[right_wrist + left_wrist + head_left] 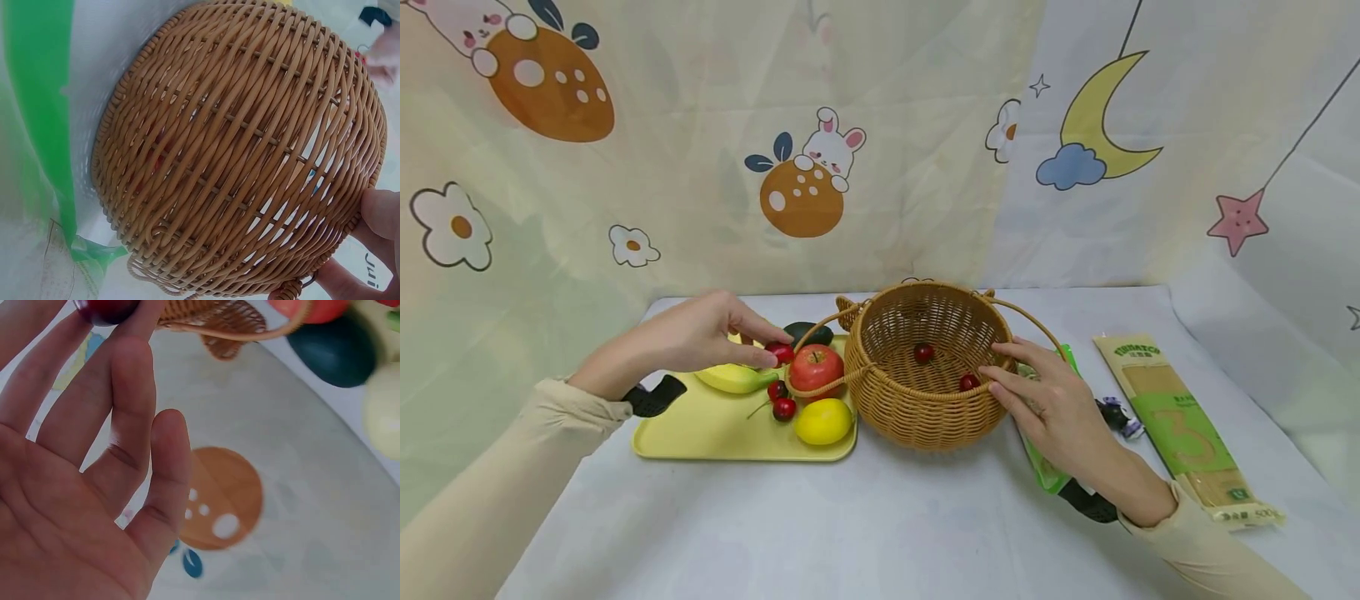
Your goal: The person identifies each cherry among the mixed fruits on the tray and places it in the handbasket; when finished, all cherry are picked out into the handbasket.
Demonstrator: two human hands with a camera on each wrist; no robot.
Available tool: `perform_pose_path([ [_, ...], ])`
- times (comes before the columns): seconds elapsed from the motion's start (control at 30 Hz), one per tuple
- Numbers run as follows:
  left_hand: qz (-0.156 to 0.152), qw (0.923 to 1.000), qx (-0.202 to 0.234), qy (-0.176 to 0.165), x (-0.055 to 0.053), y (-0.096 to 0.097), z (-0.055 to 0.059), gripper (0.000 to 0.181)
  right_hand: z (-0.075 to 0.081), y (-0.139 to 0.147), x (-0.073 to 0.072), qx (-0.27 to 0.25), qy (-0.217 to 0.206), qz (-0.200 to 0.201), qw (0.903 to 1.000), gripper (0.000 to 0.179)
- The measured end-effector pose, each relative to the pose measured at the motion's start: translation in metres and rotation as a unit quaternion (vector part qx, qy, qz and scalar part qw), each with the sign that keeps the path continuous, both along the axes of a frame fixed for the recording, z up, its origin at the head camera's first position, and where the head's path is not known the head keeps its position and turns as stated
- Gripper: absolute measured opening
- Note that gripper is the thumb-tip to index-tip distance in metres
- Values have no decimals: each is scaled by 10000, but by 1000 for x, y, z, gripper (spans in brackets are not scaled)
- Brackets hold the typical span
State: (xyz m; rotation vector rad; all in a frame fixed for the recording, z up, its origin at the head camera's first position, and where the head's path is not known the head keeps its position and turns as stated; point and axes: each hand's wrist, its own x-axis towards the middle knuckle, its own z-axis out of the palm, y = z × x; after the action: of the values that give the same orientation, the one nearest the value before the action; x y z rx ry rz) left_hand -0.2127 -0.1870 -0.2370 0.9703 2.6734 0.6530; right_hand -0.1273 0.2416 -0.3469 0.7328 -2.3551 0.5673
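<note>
My left hand (722, 333) pinches a dark red cherry (781, 353) between thumb and fingertips, above the tray and left of the wicker basket (925, 425). In the left wrist view that cherry (107, 309) shows at the top edge. Two cherries (923, 352) lie apart inside the basket. With its fingers over the right rim, my right hand (1052, 408) holds the basket; in the right wrist view the woven wall (244, 150) fills most of the picture. The basket's left handle loop hangs over a red apple (814, 372).
A yellow tray (700, 437) carries the apple, a banana (733, 379), a lemon (823, 422), a dark green avocado-like fruit (811, 333) and two more cherries (784, 409). Right of the basket lie a green-edged bag (1048, 467), dark wrapped candies (1116, 415) and a noodle packet (1187, 429).
</note>
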Motion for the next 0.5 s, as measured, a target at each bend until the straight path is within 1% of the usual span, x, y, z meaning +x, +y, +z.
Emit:
perform_pose_path([
  [0.13,-389,9992,-106,-80,-14,30,13,30,0,0,0,34,14,12,10000,31],
  [0.23,-722,9971,-236,-102,-22,50,22,30,0,0,0,84,27,37,10000,32],
  [0.3,-860,9957,-311,-127,-27,63,28,30,0,0,0,114,37,48,9999,32],
  [0.4,-981,9942,-351,-278,-34,82,34,30,1,1,0,132,58,29,9999,32],
  [0.5,-1102,9919,-469,-428,-41,99,38,30,1,0,0,125,61,29,9999,31],
])
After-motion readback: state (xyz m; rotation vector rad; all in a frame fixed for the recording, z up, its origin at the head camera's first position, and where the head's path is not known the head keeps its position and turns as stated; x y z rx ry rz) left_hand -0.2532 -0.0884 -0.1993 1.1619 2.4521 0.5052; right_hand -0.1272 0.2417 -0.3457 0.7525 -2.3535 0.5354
